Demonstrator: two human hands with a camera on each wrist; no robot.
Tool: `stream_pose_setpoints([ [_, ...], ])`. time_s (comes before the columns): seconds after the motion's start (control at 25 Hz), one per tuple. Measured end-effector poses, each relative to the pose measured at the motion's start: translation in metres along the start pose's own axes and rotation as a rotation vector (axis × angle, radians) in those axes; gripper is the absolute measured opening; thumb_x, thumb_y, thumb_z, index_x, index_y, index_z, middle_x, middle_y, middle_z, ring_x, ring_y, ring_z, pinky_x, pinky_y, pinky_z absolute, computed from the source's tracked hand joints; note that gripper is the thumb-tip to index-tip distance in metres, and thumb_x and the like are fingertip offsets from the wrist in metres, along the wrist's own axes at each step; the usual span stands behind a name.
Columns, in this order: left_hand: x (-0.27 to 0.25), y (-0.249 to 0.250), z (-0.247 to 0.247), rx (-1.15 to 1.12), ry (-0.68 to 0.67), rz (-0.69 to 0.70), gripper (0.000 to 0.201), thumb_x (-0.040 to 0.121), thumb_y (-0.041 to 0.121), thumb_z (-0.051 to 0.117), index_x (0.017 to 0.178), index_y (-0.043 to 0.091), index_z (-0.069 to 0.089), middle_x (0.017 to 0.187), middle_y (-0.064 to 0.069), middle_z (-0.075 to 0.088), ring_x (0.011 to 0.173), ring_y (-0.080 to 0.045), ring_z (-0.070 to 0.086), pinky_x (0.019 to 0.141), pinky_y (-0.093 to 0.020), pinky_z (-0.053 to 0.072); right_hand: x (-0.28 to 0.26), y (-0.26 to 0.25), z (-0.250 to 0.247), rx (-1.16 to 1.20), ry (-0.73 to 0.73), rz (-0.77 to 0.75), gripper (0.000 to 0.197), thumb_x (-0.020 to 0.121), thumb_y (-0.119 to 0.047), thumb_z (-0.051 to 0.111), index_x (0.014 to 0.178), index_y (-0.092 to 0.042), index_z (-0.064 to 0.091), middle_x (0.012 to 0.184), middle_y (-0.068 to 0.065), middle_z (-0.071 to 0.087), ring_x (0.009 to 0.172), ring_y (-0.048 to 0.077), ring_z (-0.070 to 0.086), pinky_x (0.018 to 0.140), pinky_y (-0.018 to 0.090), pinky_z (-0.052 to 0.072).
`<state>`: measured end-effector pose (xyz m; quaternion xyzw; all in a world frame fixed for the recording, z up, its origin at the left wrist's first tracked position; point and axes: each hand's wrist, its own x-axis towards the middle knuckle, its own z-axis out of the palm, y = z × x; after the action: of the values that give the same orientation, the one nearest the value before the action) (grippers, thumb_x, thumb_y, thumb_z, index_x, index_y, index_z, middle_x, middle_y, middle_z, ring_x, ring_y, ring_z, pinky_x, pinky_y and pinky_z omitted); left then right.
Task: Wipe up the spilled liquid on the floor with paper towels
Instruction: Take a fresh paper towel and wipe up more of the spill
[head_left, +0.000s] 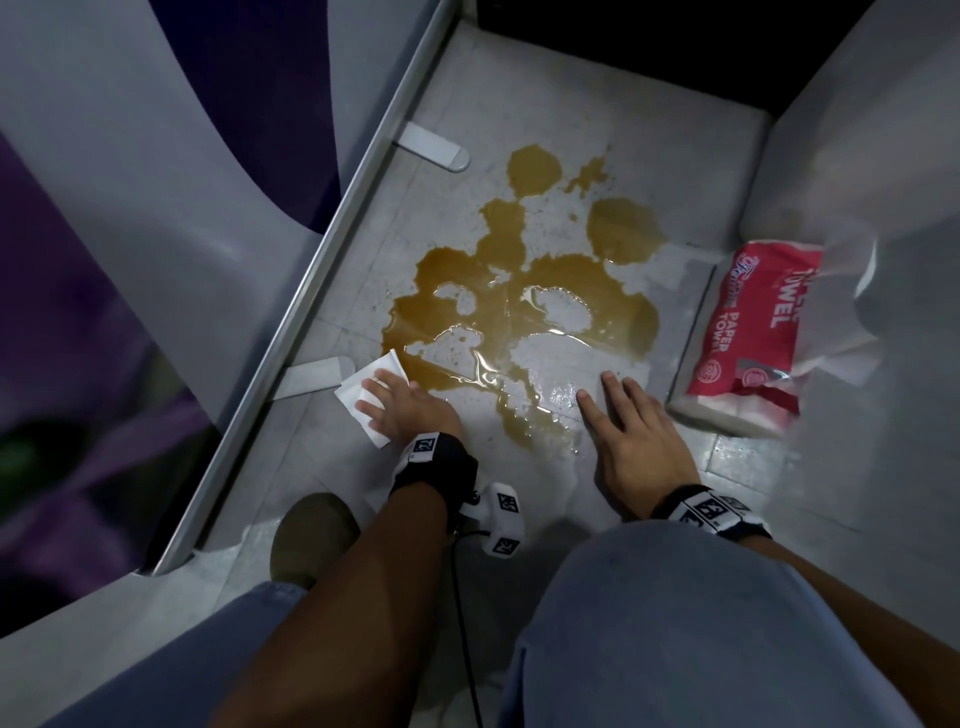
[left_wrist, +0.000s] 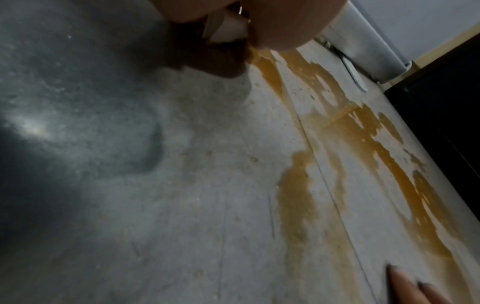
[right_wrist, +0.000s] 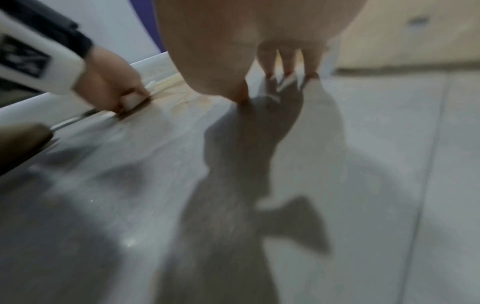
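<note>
A large brown spill (head_left: 519, 291) spreads over the grey floor; it also shows in the left wrist view as the spill (left_wrist: 363, 164). My left hand (head_left: 387, 397) lies flat on a folded white paper towel (head_left: 358, 392) and presses it down at the puddle's near left edge. My right hand (head_left: 623, 410) rests on the wet floor with straight fingers at the puddle's near right edge and holds nothing. In the right wrist view, the left hand (right_wrist: 114, 90) sits on the white towel (right_wrist: 132, 100). The right fingertips (left_wrist: 400, 283) show in the left wrist view.
A red pack of paper towels (head_left: 743, 332) lies on the floor to the right of the spill, against a grey wall. A metal rail (head_left: 311, 291) with two white feet (head_left: 434, 145) borders the left. My shoe (head_left: 311, 535) and knees fill the near floor.
</note>
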<state>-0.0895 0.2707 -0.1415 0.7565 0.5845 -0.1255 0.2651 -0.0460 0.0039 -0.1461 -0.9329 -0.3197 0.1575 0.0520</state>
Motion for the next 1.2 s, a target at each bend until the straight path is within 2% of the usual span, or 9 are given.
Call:
stream_pose_setpoints([
  [0.12, 0.001, 0.0, 0.003, 0.015, 0.03, 0.032, 0.054, 0.107, 0.022, 0.027, 0.156, 0.008, 0.009, 0.165, -0.01, 0.005, 0.149, -0.04, 0.001, 0.118, -0.051, 0.01, 0.002, 0.001, -0.002, -0.014, -0.08, -0.002, 0.073, 0.089, -0.02, 0.05, 0.157, -0.021, 0.025, 0.164, 0.019, 0.018, 0.149, 0.041, 0.02, 0.119, 0.054, 0.024],
  [0.4, -0.012, 0.002, 0.014, -0.019, 0.04, 0.098, 0.052, 0.107, 0.019, 0.025, 0.156, 0.009, 0.011, 0.165, -0.008, 0.007, 0.15, -0.039, 0.0, 0.119, -0.049, 0.006, 0.001, 0.002, -0.002, 0.062, -0.147, 0.002, 0.076, 0.094, -0.017, 0.042, 0.16, -0.028, 0.007, 0.167, 0.012, -0.004, 0.154, 0.033, -0.005, 0.121, 0.047, 0.001],
  [0.64, -0.037, -0.001, 0.028, 0.042, 0.007, 0.232, 0.053, 0.106, 0.019, 0.026, 0.157, 0.01, 0.011, 0.165, -0.009, 0.006, 0.15, -0.037, 0.001, 0.12, -0.05, 0.008, 0.004, -0.001, -0.012, 0.083, -0.199, 0.026, 0.072, 0.097, -0.017, 0.038, 0.16, -0.029, 0.005, 0.167, 0.011, -0.007, 0.154, 0.032, -0.006, 0.122, 0.046, 0.001],
  [0.72, -0.043, 0.0, 0.03, 0.049, -0.008, 0.243, 0.053, 0.106, 0.019, 0.025, 0.157, 0.011, 0.009, 0.165, -0.008, 0.006, 0.15, -0.037, 0.001, 0.119, -0.05, 0.008, 0.004, -0.002, -0.015, 0.091, -0.222, 0.031, 0.07, 0.098, -0.02, 0.035, 0.16, -0.029, 0.005, 0.167, 0.01, -0.008, 0.154, 0.032, -0.007, 0.122, 0.046, 0.0],
  [0.88, -0.061, 0.01, 0.039, 0.027, -0.048, 0.264, 0.054, 0.106, 0.019, 0.025, 0.157, 0.011, 0.009, 0.165, -0.008, 0.005, 0.15, -0.038, -0.001, 0.119, -0.05, 0.007, 0.005, -0.003, -0.02, 0.1, -0.268, 0.038, 0.069, 0.093, -0.032, 0.02, 0.16, -0.031, 0.001, 0.166, 0.008, -0.012, 0.154, 0.03, -0.01, 0.123, 0.046, -0.002],
  [1.2, -0.088, 0.025, 0.05, -0.02, -0.118, 0.264, 0.055, 0.106, 0.017, 0.025, 0.157, 0.013, 0.004, 0.165, -0.005, -0.002, 0.15, -0.035, -0.008, 0.12, -0.047, 0.0, 0.006, -0.005, -0.026, 0.11, -0.303, 0.043, 0.073, 0.089, -0.035, 0.019, 0.16, -0.031, 0.001, 0.166, 0.008, -0.012, 0.154, 0.029, -0.011, 0.123, 0.046, -0.002],
])
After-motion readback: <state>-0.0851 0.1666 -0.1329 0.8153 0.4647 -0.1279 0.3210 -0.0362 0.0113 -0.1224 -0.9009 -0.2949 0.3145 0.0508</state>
